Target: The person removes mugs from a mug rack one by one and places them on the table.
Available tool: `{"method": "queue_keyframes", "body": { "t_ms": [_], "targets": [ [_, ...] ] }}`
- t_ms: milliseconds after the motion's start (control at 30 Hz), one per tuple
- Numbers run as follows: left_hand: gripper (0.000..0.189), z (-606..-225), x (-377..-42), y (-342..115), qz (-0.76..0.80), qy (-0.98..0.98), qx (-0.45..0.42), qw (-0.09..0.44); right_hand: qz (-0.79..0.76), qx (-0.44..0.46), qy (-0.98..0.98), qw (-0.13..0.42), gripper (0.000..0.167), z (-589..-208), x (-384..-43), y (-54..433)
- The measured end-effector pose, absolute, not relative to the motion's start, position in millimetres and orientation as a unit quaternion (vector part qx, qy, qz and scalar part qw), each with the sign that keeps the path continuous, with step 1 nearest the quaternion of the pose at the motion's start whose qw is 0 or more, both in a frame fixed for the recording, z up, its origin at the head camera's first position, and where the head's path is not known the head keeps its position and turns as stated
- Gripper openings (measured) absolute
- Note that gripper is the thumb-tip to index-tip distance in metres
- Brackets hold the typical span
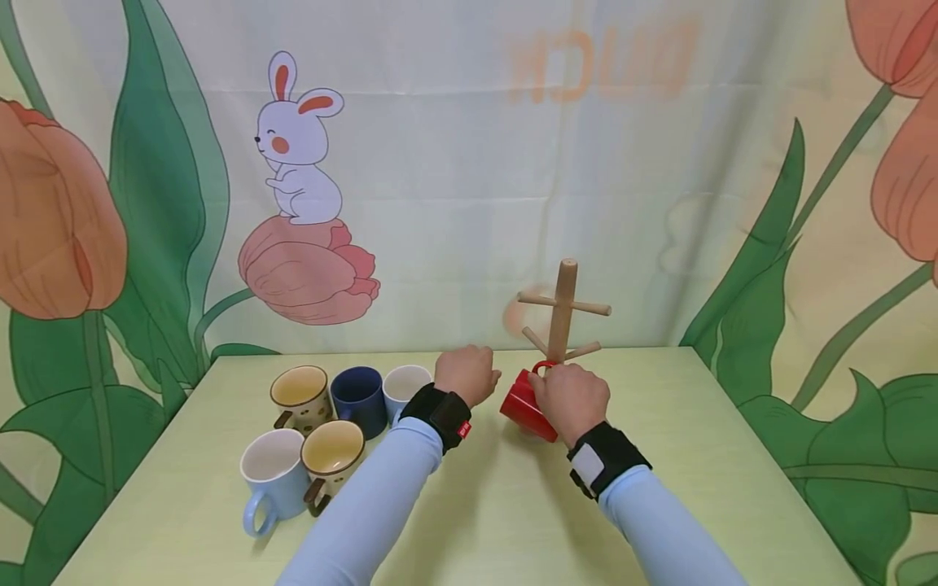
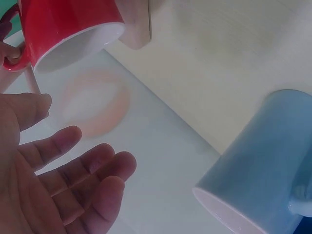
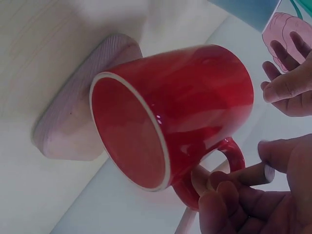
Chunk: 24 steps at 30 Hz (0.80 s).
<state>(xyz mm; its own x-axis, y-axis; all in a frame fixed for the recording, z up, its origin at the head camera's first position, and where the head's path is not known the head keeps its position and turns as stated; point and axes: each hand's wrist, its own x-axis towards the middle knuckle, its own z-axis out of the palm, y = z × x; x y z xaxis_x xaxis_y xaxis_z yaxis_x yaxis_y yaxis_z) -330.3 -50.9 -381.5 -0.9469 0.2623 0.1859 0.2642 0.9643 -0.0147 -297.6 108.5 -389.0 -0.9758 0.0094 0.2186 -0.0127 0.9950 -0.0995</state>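
Note:
A red mug (image 1: 524,408) with a white inside hangs tilted at the wooden mug tree (image 1: 563,313), its handle around a lower peg (image 3: 257,174). My right hand (image 1: 579,403) holds it at the handle (image 3: 235,155), fingers curled there and the thumb near the peg's end. In the left wrist view the mug's white mouth shows; in the right wrist view, its red base. My left hand (image 1: 466,374) is to the left of the mug, holding nothing, fingers loosely bent. Nearest to it stands a light blue mug (image 2: 258,161), partly behind the left wrist in the head view.
On the left of the table (image 1: 506,529) stand a dark blue mug (image 1: 359,403), two cream mugs with brown handles, one behind (image 1: 311,411) and one in front (image 1: 337,468), and another light blue mug (image 1: 282,480). A printed curtain (image 1: 454,203) hangs behind the table.

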Motion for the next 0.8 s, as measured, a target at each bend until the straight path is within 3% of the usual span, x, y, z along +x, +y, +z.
{"method": "queue_keyframes", "body": {
  "t_ms": [400,800],
  "targets": [
    [0.030,-381,-332,-46,-0.001,-0.987,-0.139,0.082,-0.016,0.017,-0.994,0.108,0.028,-392,-299,110],
    [0.032,-382,-336,-42,-0.010,-0.986,-0.133,0.099,0.026,0.013,-0.997,0.069,0.031,-391,-301,119]
  ]
}}
